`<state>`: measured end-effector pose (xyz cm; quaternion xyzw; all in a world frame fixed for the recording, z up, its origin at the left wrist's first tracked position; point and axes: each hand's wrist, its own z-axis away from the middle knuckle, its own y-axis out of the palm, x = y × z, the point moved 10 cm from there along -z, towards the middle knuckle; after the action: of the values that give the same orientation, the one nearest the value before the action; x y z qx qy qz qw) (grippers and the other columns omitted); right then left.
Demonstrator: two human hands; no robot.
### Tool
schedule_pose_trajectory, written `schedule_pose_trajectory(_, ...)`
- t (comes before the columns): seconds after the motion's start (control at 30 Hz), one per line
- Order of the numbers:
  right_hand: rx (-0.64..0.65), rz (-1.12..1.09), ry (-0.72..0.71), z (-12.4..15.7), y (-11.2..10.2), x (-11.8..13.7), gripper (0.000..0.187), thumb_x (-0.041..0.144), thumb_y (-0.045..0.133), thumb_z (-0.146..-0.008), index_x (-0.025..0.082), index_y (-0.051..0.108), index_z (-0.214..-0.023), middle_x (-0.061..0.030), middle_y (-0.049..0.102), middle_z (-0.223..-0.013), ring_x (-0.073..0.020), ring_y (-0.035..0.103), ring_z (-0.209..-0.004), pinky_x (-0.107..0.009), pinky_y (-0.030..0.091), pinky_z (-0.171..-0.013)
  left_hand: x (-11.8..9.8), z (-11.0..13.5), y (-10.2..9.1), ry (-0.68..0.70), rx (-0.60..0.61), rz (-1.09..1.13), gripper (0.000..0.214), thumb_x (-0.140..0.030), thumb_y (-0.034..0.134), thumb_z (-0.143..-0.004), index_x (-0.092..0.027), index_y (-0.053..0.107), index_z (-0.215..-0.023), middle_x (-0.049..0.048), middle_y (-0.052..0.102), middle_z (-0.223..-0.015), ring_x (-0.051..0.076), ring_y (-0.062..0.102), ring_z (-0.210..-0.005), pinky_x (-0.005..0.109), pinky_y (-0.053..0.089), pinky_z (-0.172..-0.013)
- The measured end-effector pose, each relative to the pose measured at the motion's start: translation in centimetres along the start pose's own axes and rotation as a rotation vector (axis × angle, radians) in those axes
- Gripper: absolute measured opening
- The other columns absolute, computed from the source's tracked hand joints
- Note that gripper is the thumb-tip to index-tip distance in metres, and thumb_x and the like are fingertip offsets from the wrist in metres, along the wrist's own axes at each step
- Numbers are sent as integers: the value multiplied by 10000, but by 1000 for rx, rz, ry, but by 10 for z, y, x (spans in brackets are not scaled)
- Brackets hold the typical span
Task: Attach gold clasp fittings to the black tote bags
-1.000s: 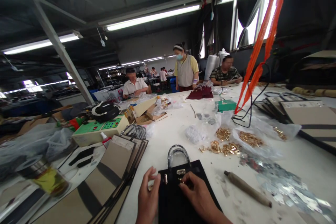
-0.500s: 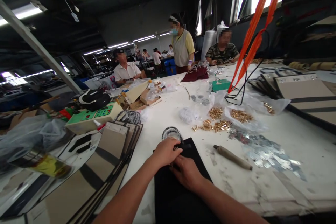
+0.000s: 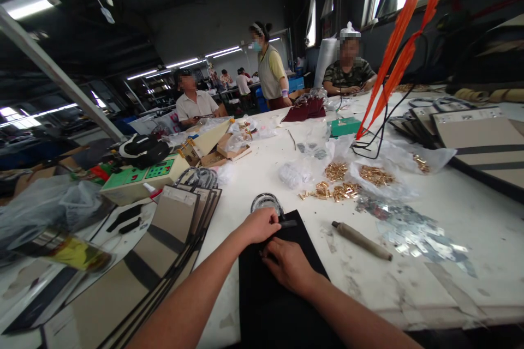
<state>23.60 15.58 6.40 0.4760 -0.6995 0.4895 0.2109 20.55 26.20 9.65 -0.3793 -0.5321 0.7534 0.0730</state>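
A black panel [image 3: 282, 311] lies flat on the white table in front of me, pointing away. At its far end a looped handle [image 3: 262, 199], partly wrapped in clear plastic, sticks out beyond the edge. My left hand [image 3: 260, 226] is closed at the panel's far end, fingers curled by the handle's base and a short black strap [image 3: 289, 223]. What its fingertips hold is hidden. Just nearer to me, my right hand [image 3: 290, 266] rests on the panel with its fingers curled together. Any small thing between them is too small to make out.
To the right lie a grey-brown tapered tool [image 3: 362, 241], flat metal plates [image 3: 421, 237] and gold fittings [image 3: 346, 191]. Stacked beige panels [image 3: 167, 218] and a cup of yellow liquid [image 3: 77, 253] are at left. An orange cord [image 3: 393, 65] hangs down. Co-workers sit and stand beyond the table.
My hands have drawn slightly apart: the left has shifted a little left, baring more of the strap. The standing co-worker has moved slightly left, and my view has turned a little.
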Motion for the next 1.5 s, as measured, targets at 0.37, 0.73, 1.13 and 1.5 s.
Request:
schedule_pose_trajectory(0.37,-364,-66,186,-1,-44,-24,71,289,634,-935,234,678,-924,-30,733,-942,-230,665,-885,-346,475,-831,-41,-5,-9,98,-58,382,442,-559,508,-975,-200,711,-1135,54,778,-1065,202,721,-978,293,555,-857)
schedule_pose_trajectory(0.73,-365,-519,609,-8,-93,-97,358,503,707,-816,187,628,-964,-65,736,-884,-239,759,-841,-319,585,-711,0,0,4,-50,-198,-19,190,-338,625,-903,-195,721,-983,95,737,-1051,275,662,-1045,390,481,-969)
schedule_pose_trajectory(1.13,-129,-167,481,-8,-110,-67,278,374,646,-851,210,700,-1070,27,688,-730,-168,680,-653,-297,514,-661,-10,-7,-8,-66,-86,-104,313,-486,654,-871,-211,682,-724,21,666,-727,198,615,-709,294,379,-635)
schedule_pose_trajectory(1.5,-136,99,422,-10,-122,-34,236,349,597,-862,242,732,-1023,13,695,-703,-191,646,-648,-312,465,-644,-14,2,-18,-56,-86,-22,296,-454,628,-872,-207,634,-708,-9,638,-672,164,584,-635,281,344,-567)
